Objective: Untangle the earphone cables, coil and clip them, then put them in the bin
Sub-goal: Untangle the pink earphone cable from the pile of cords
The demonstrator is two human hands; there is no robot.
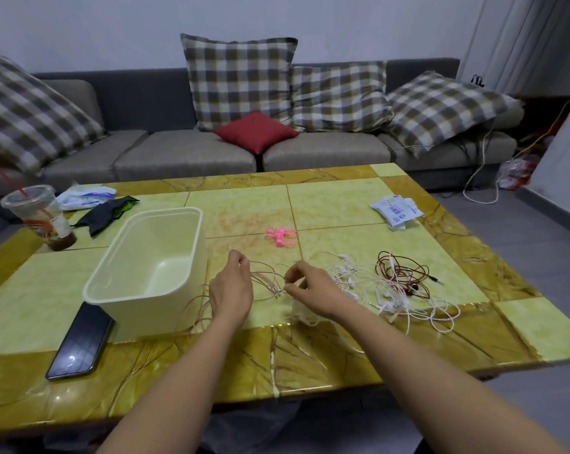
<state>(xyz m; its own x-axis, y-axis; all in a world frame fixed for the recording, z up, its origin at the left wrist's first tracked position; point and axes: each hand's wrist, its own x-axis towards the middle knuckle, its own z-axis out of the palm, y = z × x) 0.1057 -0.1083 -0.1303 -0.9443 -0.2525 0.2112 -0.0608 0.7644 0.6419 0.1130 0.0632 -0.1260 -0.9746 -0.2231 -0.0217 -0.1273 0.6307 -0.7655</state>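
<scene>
Just right of the cream bin [146, 257] on the counter [342, 204], both hands pinch a pale pinkish earphone cable [267, 281]: the left hand [231, 288] grips one part, the right hand [309, 290] nips loops between thumb and fingertips. Farther right of the bin lie a white cable tangle [391, 299] and a brown cable [404, 270]. Pink clips [280, 236] sit beyond the hands, right of the bin. A phone [80, 342] touches the bin's near corner.

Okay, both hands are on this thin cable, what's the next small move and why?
Probably keep winding the thin cable into loops between left hand and right hand: its tail trails loose by the bin, which is empty, and the pink clips lie unused.
</scene>
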